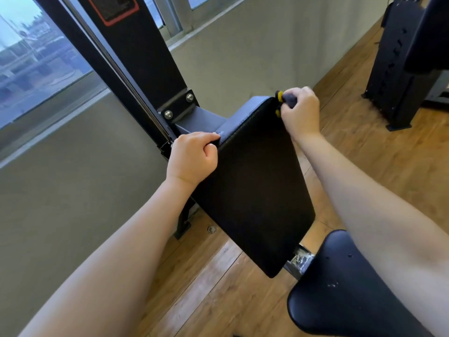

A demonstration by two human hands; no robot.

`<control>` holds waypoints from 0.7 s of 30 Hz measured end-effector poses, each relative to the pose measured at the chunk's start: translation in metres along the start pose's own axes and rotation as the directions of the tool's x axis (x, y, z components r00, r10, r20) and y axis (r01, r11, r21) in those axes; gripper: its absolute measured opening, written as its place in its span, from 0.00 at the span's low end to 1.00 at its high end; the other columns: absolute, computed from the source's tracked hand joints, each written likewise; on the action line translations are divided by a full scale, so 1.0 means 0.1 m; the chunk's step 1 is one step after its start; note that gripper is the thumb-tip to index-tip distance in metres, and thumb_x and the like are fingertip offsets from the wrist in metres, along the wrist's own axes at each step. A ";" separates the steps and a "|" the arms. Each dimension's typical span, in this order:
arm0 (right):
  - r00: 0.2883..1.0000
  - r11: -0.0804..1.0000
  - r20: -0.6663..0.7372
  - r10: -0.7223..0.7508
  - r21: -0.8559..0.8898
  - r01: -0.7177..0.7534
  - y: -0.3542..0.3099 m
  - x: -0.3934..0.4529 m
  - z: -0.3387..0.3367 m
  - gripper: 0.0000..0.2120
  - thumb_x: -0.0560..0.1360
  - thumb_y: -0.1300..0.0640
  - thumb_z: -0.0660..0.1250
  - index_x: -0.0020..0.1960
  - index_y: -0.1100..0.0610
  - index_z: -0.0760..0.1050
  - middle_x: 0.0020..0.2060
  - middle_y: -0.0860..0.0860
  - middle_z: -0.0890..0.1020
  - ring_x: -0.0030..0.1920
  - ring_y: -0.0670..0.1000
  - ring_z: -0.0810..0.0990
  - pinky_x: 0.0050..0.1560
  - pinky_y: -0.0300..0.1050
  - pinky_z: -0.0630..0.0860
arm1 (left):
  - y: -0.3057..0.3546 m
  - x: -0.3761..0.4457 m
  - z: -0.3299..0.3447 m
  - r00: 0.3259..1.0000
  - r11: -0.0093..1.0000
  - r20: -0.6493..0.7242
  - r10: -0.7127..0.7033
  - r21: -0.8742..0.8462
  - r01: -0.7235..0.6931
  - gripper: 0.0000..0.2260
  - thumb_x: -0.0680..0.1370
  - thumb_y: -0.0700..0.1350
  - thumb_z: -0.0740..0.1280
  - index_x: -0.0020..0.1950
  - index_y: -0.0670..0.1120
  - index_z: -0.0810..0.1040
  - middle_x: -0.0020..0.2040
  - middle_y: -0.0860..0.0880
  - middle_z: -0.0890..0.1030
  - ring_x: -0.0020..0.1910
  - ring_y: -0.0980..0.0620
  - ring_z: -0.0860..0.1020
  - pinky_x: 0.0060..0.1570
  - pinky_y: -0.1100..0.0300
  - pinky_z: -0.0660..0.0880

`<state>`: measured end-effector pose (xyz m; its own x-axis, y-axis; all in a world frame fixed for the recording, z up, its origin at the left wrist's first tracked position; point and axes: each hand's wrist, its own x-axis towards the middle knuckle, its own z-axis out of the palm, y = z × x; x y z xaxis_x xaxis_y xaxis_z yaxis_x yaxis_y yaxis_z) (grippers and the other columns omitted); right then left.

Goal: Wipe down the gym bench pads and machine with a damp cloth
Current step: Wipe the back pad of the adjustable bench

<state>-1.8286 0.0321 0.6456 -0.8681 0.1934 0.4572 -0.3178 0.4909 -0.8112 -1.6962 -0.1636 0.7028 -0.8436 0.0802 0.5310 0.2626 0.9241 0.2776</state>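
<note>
Cloth, balled in the right hand, works the back pad's top corner, left hand gripping its opposite edge; seat pad beneath apparently remains.

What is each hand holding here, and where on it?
The right hand grips a bunched dark cloth with yellow trim at the back pad's top right corner. The left hand grips the pad's upper left edge.

Black back pad — grey-and-yellow cloth — brown wood-grain floor
</note>
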 end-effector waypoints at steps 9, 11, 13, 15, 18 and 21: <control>0.707 0.735 0.200 -0.678 0.218 0.642 -0.43 -1.91 0.18 0.07 0.76 0.61 0.62 0.47 0.63 0.78 0.46 0.59 0.77 0.44 0.54 0.75 0.44 0.42 0.75 | 0.02 0.00 -0.01 0.999 0.999 0.018 0.030 0.041 -0.031 0.22 0.69 0.43 0.53 0.48 0.38 0.84 0.45 0.43 0.85 0.44 0.46 0.83 0.49 0.61 0.75; 0.700 0.744 0.252 -0.668 0.198 0.639 -0.17 -1.85 0.27 0.08 0.74 0.62 0.62 0.47 0.62 0.79 0.49 0.57 0.74 0.46 0.55 0.75 0.46 0.47 0.76 | 0.01 -0.01 0.01 0.996 0.992 0.038 0.081 0.089 -0.084 0.21 0.69 0.43 0.53 0.48 0.38 0.84 0.44 0.43 0.85 0.44 0.44 0.83 0.48 0.58 0.76; 0.831 0.852 0.190 -0.523 0.133 0.506 0.12 -1.53 0.26 0.09 0.69 0.66 0.63 0.48 0.64 0.79 0.49 0.59 0.74 0.47 0.58 0.75 0.50 0.47 0.74 | 0.00 -0.02 0.03 0.990 0.981 0.067 0.125 0.141 -0.133 0.20 0.69 0.43 0.55 0.48 0.37 0.83 0.43 0.44 0.84 0.43 0.44 0.83 0.46 0.55 0.79; 0.972 0.975 0.099 -0.213 0.086 0.205 0.40 -1.16 0.17 0.10 0.69 0.69 0.64 0.50 0.65 0.78 0.48 0.60 0.75 0.47 0.55 0.75 0.52 0.46 0.75 | -0.02 -0.01 0.05 0.977 0.963 0.099 0.187 0.175 -0.203 0.19 0.70 0.42 0.56 0.51 0.38 0.82 0.49 0.44 0.84 0.48 0.44 0.82 0.48 0.54 0.79; 0.993 1.000 0.116 0.005 0.018 -0.007 0.61 -0.92 0.03 0.10 0.71 0.69 0.66 0.52 0.65 0.77 0.49 0.59 0.74 0.47 0.50 0.74 0.50 0.41 0.74 | -0.03 0.01 0.06 0.959 0.941 0.149 0.242 0.204 -0.269 0.20 0.70 0.42 0.56 0.56 0.39 0.81 0.55 0.44 0.82 0.52 0.45 0.81 0.50 0.53 0.79; 0.978 0.980 0.107 -0.181 0.107 0.170 0.35 -1.18 0.03 0.10 0.69 0.69 0.67 0.50 0.65 0.77 0.47 0.59 0.74 0.47 0.48 0.72 0.50 0.37 0.73 | -0.03 0.01 0.05 0.955 0.937 0.165 0.248 0.210 -0.280 0.20 0.71 0.42 0.56 0.56 0.39 0.81 0.53 0.44 0.83 0.49 0.44 0.82 0.47 0.53 0.79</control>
<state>-1.7386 0.0241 0.5624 -0.8321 0.0092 0.5546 -0.4993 0.4232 -0.7561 -1.7004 -0.1641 0.6984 -0.8177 0.3674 0.4432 0.3837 0.9218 -0.0564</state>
